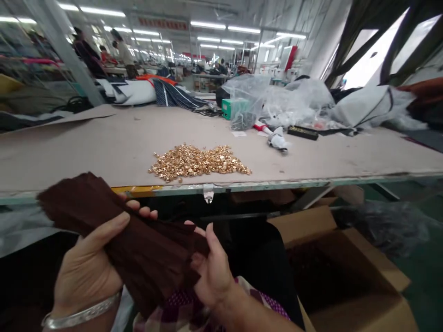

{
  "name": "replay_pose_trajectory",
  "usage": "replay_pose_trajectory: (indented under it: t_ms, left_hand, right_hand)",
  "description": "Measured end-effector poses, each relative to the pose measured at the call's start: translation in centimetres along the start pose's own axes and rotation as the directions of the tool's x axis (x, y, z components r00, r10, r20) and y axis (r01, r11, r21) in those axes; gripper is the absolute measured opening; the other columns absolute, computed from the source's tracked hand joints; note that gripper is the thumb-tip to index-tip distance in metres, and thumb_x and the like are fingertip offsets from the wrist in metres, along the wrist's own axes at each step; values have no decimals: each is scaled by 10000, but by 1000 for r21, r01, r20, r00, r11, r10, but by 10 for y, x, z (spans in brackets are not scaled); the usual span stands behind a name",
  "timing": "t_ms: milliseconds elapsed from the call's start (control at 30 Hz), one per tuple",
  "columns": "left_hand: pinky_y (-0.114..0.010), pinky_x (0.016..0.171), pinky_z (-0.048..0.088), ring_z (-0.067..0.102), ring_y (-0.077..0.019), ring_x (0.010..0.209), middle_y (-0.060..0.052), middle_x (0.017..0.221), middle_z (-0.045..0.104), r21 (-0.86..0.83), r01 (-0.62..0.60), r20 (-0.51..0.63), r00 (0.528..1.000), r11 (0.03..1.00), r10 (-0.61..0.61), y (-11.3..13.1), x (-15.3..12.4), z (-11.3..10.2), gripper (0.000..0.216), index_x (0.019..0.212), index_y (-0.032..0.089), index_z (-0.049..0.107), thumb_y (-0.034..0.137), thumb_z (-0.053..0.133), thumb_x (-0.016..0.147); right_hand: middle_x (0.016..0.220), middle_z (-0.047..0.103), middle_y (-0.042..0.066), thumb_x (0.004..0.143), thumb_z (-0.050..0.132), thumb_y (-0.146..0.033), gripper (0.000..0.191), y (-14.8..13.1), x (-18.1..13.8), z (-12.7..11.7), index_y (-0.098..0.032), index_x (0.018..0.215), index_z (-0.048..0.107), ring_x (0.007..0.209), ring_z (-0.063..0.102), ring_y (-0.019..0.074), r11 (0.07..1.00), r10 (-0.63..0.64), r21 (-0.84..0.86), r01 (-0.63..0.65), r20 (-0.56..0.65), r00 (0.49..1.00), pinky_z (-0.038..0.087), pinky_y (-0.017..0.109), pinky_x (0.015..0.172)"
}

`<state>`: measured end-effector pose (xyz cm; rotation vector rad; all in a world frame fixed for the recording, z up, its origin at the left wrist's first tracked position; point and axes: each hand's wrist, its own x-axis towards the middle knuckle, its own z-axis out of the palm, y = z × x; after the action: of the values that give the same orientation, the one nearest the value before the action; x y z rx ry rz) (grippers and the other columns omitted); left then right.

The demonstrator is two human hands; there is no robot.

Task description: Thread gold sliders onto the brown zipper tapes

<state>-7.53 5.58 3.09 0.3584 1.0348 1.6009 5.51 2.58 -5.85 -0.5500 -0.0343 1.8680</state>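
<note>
A bundle of dark brown fabric pieces [141,249] lies across both my hands, just in front of the table's near edge. My left hand [92,258] is wrapped round its middle, thumb on top and fingertips showing beyond the far side. At the bundle's right end, my right hand [214,267] holds the loose layers between thumb and fingers; part of those fingers is hidden by the cloth. Beyond the hands, a heap of small shiny gold-coloured metal pieces [199,162] is spread on the table [86,147] near its front edge.
An open cardboard box [363,263] with dark contents stands at the lower right. Along the table's back lie clear plastic bags [294,101], a green box [226,109], a black tray [302,133] and striped fabric [176,96]. A white clip [208,193] sits on the front edge. People stand farther off.
</note>
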Motion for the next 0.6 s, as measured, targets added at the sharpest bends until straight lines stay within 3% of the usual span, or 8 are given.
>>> replay_pose_trajectory:
  t_ms: [100,233,300,400,500,600]
  left_hand:
    - [-344,670,628,694,-188,706,7,770,699,-25,7,82,997,1000,-5,-2,-6,-4,340,906,177,667,-42,467,740]
    - [-330,689,624,691,-163,668,-2,736,690,-107,35,152,988,994,-18,-7,-1,-6,305,892,148,655,-40,469,740]
    - [-343,685,624,694,-170,678,-8,743,695,-133,58,163,986,989,-36,-9,3,-11,294,900,146,657,-25,471,749]
    - [-361,677,625,695,-169,675,-13,747,699,-178,128,142,984,976,-103,-13,4,-19,280,909,156,661,1,465,780]
    - [-368,684,622,698,-168,696,-27,767,701,-188,217,136,972,958,-193,-16,1,-25,287,920,161,662,5,450,804]
    - [-364,686,621,697,-161,688,-27,758,701,-201,160,107,984,966,-141,-15,2,-30,292,908,151,667,-5,443,806]
  right_hand:
    - [929,720,99,785,582,-610,495,2,-2,-2,-164,979,677,865,662,244,998,-15,-65,15,-13,1000,519,347,705]
    - [1079,678,70,789,643,-529,414,0,-7,-16,-194,1031,674,977,617,215,925,-229,-306,225,23,973,515,277,688]
    - [1111,666,61,806,617,-546,439,2,-8,-20,-211,1086,660,1014,602,207,909,-280,-315,275,30,960,513,287,743]
    - [1088,685,81,842,541,-584,499,9,-11,-15,-190,1128,651,1047,607,228,933,-227,-274,231,49,973,481,359,884]
    - [1109,685,93,872,532,-538,474,18,-15,-10,-163,1135,653,1108,585,243,909,-201,-348,231,119,972,413,385,996]
    - [1110,680,75,870,554,-505,437,22,-16,-13,-190,1161,640,1073,595,222,870,-274,-396,293,105,956,456,346,940]
